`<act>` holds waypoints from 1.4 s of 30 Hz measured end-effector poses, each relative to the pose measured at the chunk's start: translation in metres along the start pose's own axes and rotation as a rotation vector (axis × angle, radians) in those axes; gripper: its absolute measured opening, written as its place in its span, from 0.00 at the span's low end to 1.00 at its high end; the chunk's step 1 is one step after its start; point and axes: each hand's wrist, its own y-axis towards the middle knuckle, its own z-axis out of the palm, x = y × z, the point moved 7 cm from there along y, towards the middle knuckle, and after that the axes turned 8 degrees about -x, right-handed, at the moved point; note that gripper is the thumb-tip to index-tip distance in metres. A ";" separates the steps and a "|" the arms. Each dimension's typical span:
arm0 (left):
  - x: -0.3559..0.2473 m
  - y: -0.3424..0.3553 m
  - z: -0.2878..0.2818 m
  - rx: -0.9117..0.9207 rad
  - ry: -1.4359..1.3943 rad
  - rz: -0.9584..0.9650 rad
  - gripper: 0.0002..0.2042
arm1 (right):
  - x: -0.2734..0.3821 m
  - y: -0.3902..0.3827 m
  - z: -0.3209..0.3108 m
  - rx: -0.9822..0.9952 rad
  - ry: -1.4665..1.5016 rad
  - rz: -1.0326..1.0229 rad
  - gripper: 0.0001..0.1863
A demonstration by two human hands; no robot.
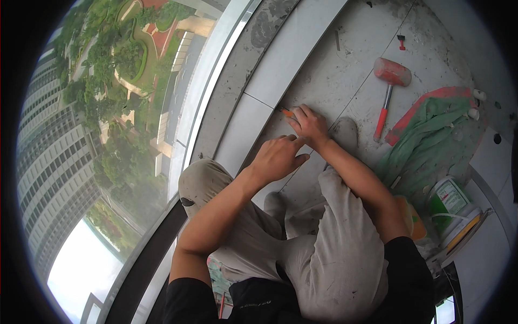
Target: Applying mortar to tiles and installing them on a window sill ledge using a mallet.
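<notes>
My right hand [309,127] is closed on a small orange-handled tool [288,113]. Its dark, thin tip points at the seam between two pale tiles, low on the raised tile ledge [260,110]; its exact kind is too small to make out. Just nearer to me, my left hand [276,157] hovers by the right wrist with its thumb held apart from the fingers. Nothing shows in that hand, though its fingertips are partly hidden. Off to the right, a rubber mallet [392,72] with a red head and red grip lies on the dusty floor tiles.
A crumpled green and red sheet [431,127] spreads at the right. Behind my right arm stands a white and green bucket [449,195]. A small red tool with a black head [401,43] lies at the far right. Window glass [178,92] rises on the left.
</notes>
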 end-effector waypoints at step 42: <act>-0.001 0.000 -0.002 -0.076 -0.092 0.085 0.23 | -0.030 -0.030 0.045 0.376 0.946 0.907 0.17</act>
